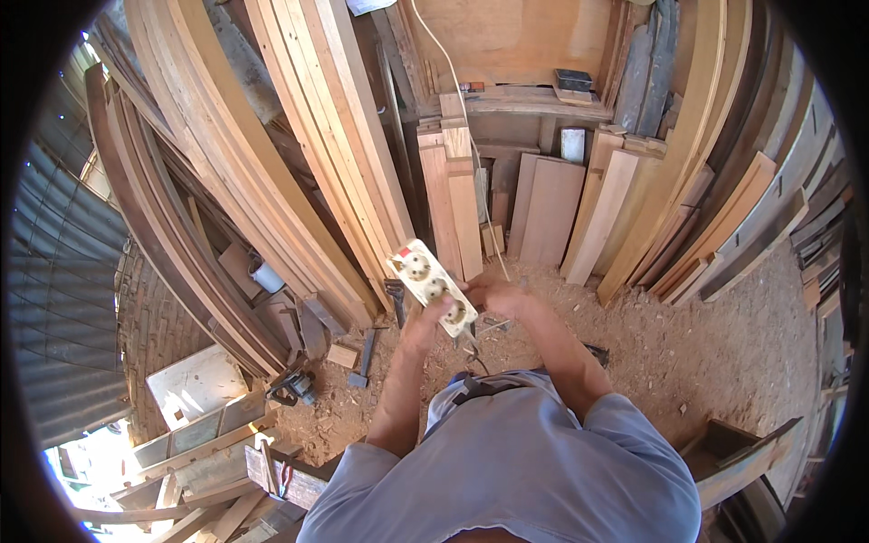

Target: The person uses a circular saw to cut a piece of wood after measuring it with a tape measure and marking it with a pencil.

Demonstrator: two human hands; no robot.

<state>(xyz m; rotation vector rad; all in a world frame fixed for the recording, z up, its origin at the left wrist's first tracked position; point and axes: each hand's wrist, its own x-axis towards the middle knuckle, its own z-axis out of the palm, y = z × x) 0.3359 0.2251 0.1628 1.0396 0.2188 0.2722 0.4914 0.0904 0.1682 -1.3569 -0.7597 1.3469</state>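
Note:
A white power strip (434,288) with three round sockets and a red switch at its upper end is tilted in front of me. My left hand (425,323) is closed round its lower left side, with the thumb across its face. My right hand (496,297) is at the strip's right edge, its fingers curled; what they grip is hidden. A thin pale cable (486,204) hangs from above and runs down to my right hand. From the strip's lower end a short dark cord (473,344) drops toward my waist.
Long timber boards (330,136) lean along the left, and more planks (697,154) on the right. Shorter boards (548,204) stand ahead. A hammer (363,360), a power tool (294,387) and a wood block (343,355) lie on the shaving-covered floor (647,362). An open wooden box (738,457) is at right.

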